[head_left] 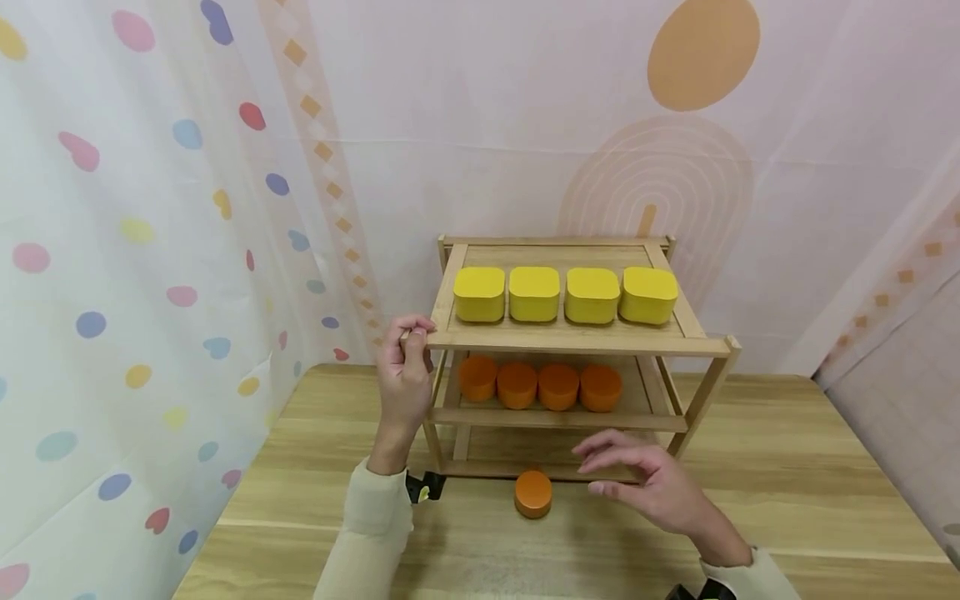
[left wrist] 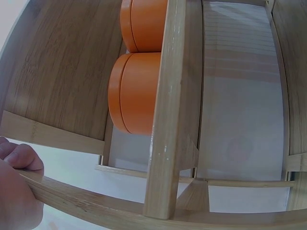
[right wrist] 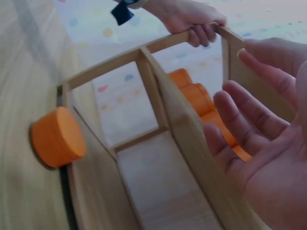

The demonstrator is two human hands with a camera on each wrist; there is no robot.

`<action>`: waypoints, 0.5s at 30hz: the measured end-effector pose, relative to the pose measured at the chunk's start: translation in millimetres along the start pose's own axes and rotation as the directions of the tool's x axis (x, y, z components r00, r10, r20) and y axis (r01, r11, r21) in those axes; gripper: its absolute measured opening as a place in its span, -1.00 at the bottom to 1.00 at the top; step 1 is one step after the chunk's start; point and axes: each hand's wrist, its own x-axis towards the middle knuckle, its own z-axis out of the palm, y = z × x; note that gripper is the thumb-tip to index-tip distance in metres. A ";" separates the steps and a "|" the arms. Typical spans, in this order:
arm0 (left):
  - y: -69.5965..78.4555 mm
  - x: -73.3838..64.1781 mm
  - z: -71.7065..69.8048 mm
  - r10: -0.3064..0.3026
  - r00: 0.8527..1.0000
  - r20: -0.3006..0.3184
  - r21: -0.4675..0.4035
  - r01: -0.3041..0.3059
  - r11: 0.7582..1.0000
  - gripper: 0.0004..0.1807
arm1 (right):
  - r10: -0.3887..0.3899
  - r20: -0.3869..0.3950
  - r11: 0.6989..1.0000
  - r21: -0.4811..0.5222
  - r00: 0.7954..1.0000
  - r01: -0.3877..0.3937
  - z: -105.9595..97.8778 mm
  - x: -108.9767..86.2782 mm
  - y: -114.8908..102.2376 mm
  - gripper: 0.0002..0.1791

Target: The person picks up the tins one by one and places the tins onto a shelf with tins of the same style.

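Note:
A wooden three-tier shelf rack (head_left: 573,342) stands on the table. My left hand (head_left: 405,375) grips its upper left front corner; in the left wrist view the fingers (left wrist: 26,155) curl over the wood. My right hand (head_left: 648,483) hovers in front of the lower tier with fingers spread, holding nothing. A round orange tin (head_left: 533,494) stands on the table just before the bottom tier, left of the right hand. More orange tins (head_left: 517,385) sit in a row on the middle tier. Square yellow tins (head_left: 534,293) line the top tier.
The wooden table (head_left: 780,467) extends to both sides of the rack. Behind it hangs a patterned curtain (head_left: 480,167), and another dotted curtain (head_left: 150,333) is on the left. The bottom tier (head_left: 510,442) lies under the row of orange tins.

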 end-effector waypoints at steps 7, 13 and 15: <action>1.2 2.1 0.5 0.003 1.000 -0.006 0.007 -0.003 1.000 -0.75 | 0.076 0.075 0.995 0.057 0.994 -0.081 15.0 -0.9 13.3 -0.67; 1.5 0.8 0.5 0.001 1.000 0.001 0.002 -0.001 1.000 -0.75 | 0.104 0.075 0.992 0.060 0.992 -0.109 23.8 -5.2 25.1 -0.68; 1.4 0.1 0.0 -0.001 1.000 0.001 0.001 0.001 1.000 -0.75 | 0.087 0.069 0.994 0.053 0.994 -0.091 26.5 -6.5 29.6 -0.68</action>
